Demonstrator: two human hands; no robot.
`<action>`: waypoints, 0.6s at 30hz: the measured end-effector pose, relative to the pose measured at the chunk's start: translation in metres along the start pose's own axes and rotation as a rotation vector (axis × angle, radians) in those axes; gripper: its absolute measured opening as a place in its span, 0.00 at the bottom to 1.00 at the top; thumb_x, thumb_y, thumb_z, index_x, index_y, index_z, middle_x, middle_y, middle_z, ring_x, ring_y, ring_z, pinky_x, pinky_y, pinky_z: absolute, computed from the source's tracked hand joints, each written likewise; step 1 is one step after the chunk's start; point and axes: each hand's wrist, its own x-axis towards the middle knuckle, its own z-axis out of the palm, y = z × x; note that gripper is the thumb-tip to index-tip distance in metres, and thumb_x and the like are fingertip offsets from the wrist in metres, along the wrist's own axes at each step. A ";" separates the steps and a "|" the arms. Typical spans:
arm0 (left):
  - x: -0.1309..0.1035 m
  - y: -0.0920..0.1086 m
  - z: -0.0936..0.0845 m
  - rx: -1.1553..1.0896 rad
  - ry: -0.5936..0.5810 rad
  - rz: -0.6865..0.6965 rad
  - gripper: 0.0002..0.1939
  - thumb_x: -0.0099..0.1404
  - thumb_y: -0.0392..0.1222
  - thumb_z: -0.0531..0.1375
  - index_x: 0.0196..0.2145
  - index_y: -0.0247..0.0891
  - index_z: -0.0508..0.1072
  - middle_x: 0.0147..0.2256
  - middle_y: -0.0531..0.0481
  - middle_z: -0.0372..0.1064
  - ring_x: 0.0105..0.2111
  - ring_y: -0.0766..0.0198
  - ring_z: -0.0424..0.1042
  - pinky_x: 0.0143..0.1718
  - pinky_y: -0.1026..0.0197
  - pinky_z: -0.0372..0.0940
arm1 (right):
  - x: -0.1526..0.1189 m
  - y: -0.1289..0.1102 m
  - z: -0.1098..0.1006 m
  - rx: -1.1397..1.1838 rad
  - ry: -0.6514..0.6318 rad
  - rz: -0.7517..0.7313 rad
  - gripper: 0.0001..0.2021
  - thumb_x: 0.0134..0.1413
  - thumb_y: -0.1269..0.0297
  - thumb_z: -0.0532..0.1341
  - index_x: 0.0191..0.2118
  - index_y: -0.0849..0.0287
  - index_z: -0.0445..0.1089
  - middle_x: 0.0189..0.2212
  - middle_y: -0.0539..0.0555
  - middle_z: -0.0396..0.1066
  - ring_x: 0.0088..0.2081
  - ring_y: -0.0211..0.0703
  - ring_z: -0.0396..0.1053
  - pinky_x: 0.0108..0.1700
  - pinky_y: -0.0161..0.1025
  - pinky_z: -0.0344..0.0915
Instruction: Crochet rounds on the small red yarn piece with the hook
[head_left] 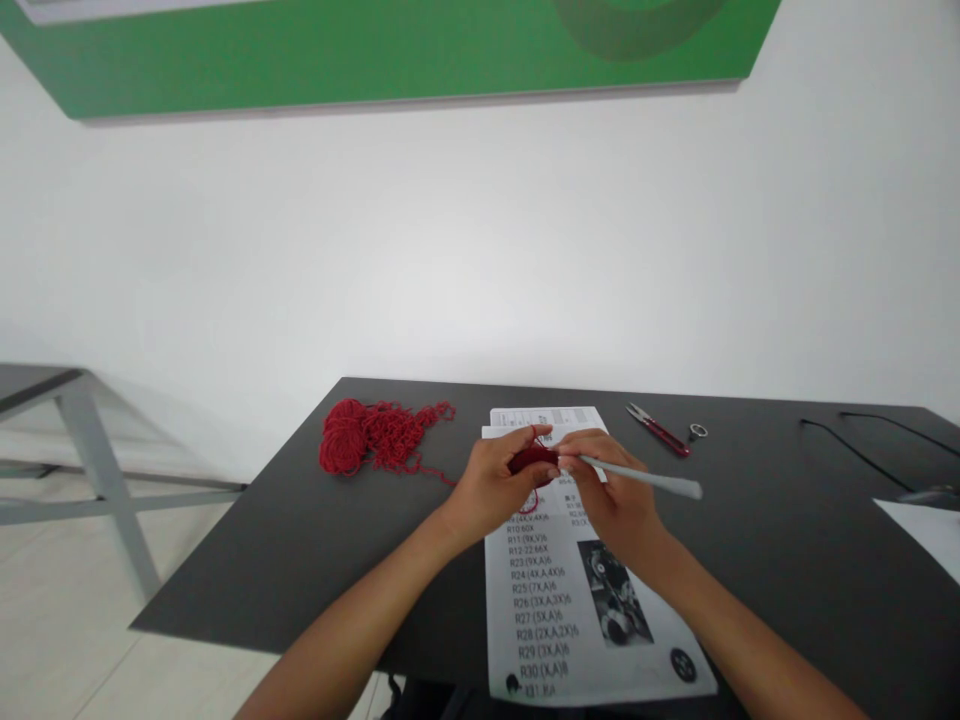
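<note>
A small piece of red crochet work (pixel 531 458) is pinched in my left hand (pixel 491 478), with a strand of red yarn running over the raised index finger. My right hand (pixel 616 490) grips a crochet hook (pixel 660 481), whose pale grey handle sticks out to the right. The hook's tip meets the red piece between both hands and is hidden by the fingers. From the left hand, yarn trails left to a red yarn ball (pixel 343 437) with a loose tangle (pixel 397 435) beside it. Below the hands lies a printed pattern sheet (pixel 540 600) with rows of text and a photo.
Red-handled thread snips (pixel 660 432) and a small metal ring (pixel 698 431) lie at the back right of the dark table (pixel 300 580). Farther right are a pair of glasses (pixel 862 455) and a white paper (pixel 922 530). A white wall rises behind.
</note>
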 end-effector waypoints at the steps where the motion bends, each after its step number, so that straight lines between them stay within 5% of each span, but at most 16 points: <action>1: 0.000 -0.001 0.001 -0.001 0.000 -0.001 0.23 0.59 0.42 0.70 0.52 0.37 0.79 0.32 0.50 0.80 0.29 0.62 0.74 0.32 0.63 0.69 | 0.000 -0.001 0.000 -0.011 -0.014 -0.035 0.04 0.67 0.64 0.59 0.43 0.51 0.72 0.38 0.53 0.76 0.41 0.47 0.75 0.44 0.44 0.73; 8: -0.001 -0.010 0.004 -0.002 0.005 0.033 0.20 0.65 0.41 0.64 0.55 0.37 0.76 0.37 0.46 0.81 0.33 0.59 0.77 0.35 0.60 0.71 | 0.000 0.002 0.000 -0.056 -0.103 -0.114 0.07 0.67 0.67 0.59 0.45 0.49 0.74 0.42 0.54 0.76 0.43 0.48 0.75 0.46 0.47 0.74; 13: -0.004 -0.011 0.006 0.075 -0.049 0.194 0.12 0.59 0.29 0.61 0.40 0.38 0.79 0.35 0.47 0.78 0.34 0.60 0.75 0.38 0.61 0.68 | -0.004 0.007 0.008 -0.200 -0.171 -0.115 0.11 0.66 0.66 0.60 0.48 0.47 0.77 0.43 0.56 0.76 0.45 0.51 0.74 0.48 0.50 0.73; 18: 0.002 -0.013 0.009 -0.185 0.093 0.006 0.05 0.63 0.36 0.61 0.36 0.36 0.78 0.29 0.50 0.75 0.28 0.64 0.71 0.30 0.64 0.65 | 0.001 0.009 0.005 -0.027 -0.151 -0.047 0.23 0.61 0.50 0.65 0.60 0.47 0.70 0.53 0.59 0.72 0.53 0.54 0.73 0.53 0.51 0.73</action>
